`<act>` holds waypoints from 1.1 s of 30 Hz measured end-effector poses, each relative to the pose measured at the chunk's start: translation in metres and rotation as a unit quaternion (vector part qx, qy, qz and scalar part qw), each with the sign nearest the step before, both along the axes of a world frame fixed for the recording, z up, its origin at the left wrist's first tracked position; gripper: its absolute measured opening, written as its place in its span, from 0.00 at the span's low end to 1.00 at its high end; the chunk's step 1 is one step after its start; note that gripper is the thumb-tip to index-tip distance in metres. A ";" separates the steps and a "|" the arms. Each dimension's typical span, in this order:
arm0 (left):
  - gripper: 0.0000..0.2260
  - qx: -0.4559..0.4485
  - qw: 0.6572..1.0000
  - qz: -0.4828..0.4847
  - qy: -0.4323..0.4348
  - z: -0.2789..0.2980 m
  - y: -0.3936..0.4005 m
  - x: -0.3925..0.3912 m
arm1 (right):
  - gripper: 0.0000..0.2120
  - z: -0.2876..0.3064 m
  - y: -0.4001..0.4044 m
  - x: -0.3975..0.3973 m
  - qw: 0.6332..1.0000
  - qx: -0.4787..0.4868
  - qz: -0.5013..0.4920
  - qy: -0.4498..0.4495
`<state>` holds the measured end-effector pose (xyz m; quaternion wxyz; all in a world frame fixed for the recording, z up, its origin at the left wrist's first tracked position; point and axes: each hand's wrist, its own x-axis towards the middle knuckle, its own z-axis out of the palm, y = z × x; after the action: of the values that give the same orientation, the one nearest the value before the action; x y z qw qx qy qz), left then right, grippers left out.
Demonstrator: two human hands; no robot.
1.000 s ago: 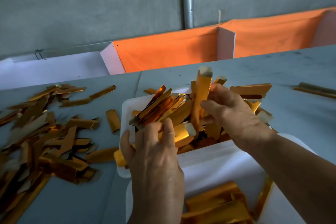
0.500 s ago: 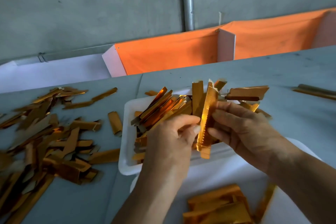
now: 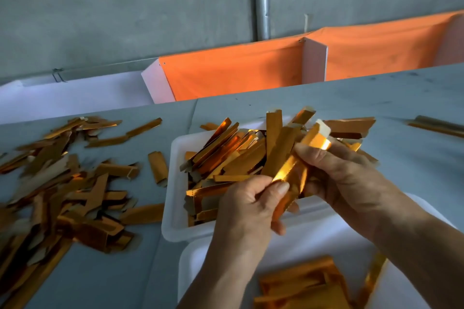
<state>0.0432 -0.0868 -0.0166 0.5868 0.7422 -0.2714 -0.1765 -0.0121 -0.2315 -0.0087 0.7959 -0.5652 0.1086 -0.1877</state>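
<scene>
Left hand (image 3: 248,206) and right hand (image 3: 351,178) share one strip (image 3: 291,170) above the tray (image 3: 173,195).
The left pinches its lower end and the right grips higher up, holding it tilted toward 1 o'clock, probably for checking or folding. A loose pile (image 3: 62,195) lies on the desk (image 3: 326,98) at 9 o'clock.

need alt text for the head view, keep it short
A left hand and right hand together hold one gold foil strip above a white tray heaped with similar strips. More strips lie scattered on the grey table at left.

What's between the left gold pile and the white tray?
Head view: grey table bearing a short gold strip and, nearer the camera, a longer strip.
</scene>
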 end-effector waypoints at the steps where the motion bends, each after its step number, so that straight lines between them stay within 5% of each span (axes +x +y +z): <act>1: 0.06 0.004 1.000 -0.010 -0.011 0.000 0.002 0.000 | 0.16 0.000 -0.001 0.001 1.000 -0.010 -0.012 0.000; 7: 0.11 0.021 0.999 0.000 -0.037 0.002 0.011 0.004 | 0.08 0.007 -0.009 -0.005 0.998 -0.050 -0.037 0.029; 10: 0.15 0.050 0.992 0.063 -0.097 0.003 0.012 0.006 | 0.12 0.016 -0.013 -0.009 0.971 -0.217 -0.059 0.080; 12: 0.16 0.128 0.960 0.099 -0.229 0.005 0.010 0.006 | 0.14 0.018 -0.014 -0.008 0.945 -0.301 -0.080 0.097; 14: 0.20 0.185 0.889 0.147 -0.392 0.011 0.009 0.004 | 0.14 0.018 -0.013 -0.007 0.939 -0.317 -0.098 0.095; 17: 0.25 0.190 0.846 0.126 -0.481 0.013 0.005 -0.003 | 0.13 0.016 -0.008 -0.008 0.947 -0.301 -0.077 0.081; 23: 0.28 0.148 0.904 0.096 -0.390 0.009 0.002 -0.005 | 0.16 0.021 0.003 -0.010 0.962 -0.266 -0.036 0.044; 33: 0.25 0.161 0.884 0.143 -0.415 0.007 -0.002 -0.002 | 0.07 0.024 0.007 -0.012 0.915 -0.378 -0.081 0.114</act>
<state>0.0417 -0.0885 -0.0100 0.3120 0.8628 -0.3484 0.1922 -0.0236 -0.2243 0.0156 0.4874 -0.8307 0.1650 -0.2125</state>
